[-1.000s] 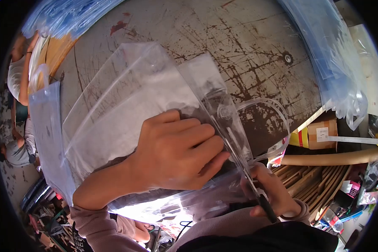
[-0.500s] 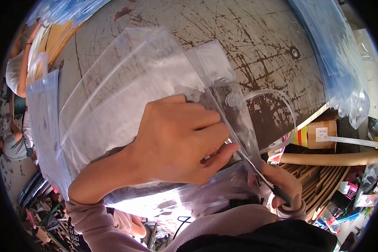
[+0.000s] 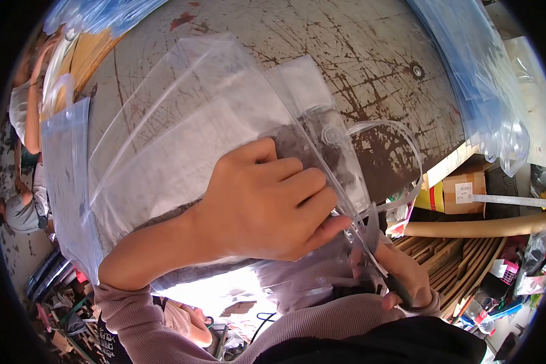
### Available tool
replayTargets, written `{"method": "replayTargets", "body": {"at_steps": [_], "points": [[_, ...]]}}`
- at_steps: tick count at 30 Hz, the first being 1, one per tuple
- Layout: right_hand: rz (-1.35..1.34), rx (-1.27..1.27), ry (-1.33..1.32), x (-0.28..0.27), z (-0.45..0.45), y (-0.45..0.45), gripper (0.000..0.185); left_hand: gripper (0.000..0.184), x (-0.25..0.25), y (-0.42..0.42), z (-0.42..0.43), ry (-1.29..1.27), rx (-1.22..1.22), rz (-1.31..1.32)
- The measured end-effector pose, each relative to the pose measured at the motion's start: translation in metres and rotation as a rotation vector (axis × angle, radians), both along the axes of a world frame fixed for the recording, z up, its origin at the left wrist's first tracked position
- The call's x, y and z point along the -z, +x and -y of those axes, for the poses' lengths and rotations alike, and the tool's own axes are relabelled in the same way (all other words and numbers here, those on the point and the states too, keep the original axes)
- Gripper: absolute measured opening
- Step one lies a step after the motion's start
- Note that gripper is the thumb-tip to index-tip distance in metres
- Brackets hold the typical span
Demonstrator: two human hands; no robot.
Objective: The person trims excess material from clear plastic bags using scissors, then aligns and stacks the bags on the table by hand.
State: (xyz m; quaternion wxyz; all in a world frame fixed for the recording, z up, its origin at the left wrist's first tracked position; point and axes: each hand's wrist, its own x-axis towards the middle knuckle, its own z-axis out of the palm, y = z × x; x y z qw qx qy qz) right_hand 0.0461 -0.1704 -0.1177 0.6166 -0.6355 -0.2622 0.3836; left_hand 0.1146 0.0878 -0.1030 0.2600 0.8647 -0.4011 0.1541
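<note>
Clear plastic bags [image 3: 182,115] lie fanned over the worn table, with a looped clear handle [image 3: 417,158] off their right side. My left hand [image 3: 267,203] is closed on the edge of the bag, its thumb pointing right. At the lower right, my right hand [image 3: 406,273] is wrapped round the dark handle of scissors [image 3: 397,288]. Their blades reach up to the bag edge beside my left thumb and look parted. Plastic partly covers the blades and the fingers of my right hand.
Stacks of bluish plastic bags lie at the table's right [image 3: 482,91] and top left [image 3: 103,15]. Another bag [image 3: 67,176] hangs at the left edge. A cardboard box [image 3: 464,191], a brown tube [image 3: 479,225] and wooden strips [image 3: 455,255] are at right. Other people are at far left.
My right hand and the scissors first moved right, then slightly back left, and the blades now look wider apart. My left hand still holds the bag, which sits a little higher in view.
</note>
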Motion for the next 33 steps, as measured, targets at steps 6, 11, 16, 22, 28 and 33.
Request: {"method": "replayTargets", "body": {"at_steps": [6,11,16,22,28,33], "points": [[-0.209,0.234,-0.189,-0.016,-0.011,-0.004,0.103,0.032,-0.001,0.001,-0.002,0.016,0.033,-0.076],[-0.091,0.207,-0.185,-0.012,-0.019,0.008,0.084,0.030,-0.001,0.003,-0.005,-0.036,0.041,-0.144],[-0.030,0.219,-0.202,0.002,-0.013,0.002,0.086,0.028,-0.001,0.002,-0.004,-0.072,0.045,-0.200],[-0.100,0.276,-0.129,0.003,-0.021,0.007,0.087,0.014,-0.001,0.003,-0.004,-0.107,0.068,-0.311],[-0.057,0.279,-0.131,0.005,-0.023,0.006,0.089,0.013,0.001,0.005,-0.005,-0.175,0.092,-0.312],[-0.119,0.362,-0.094,0.002,-0.028,0.003,0.093,0.014,-0.005,0.004,-0.005,-0.084,0.071,-0.327]]}}
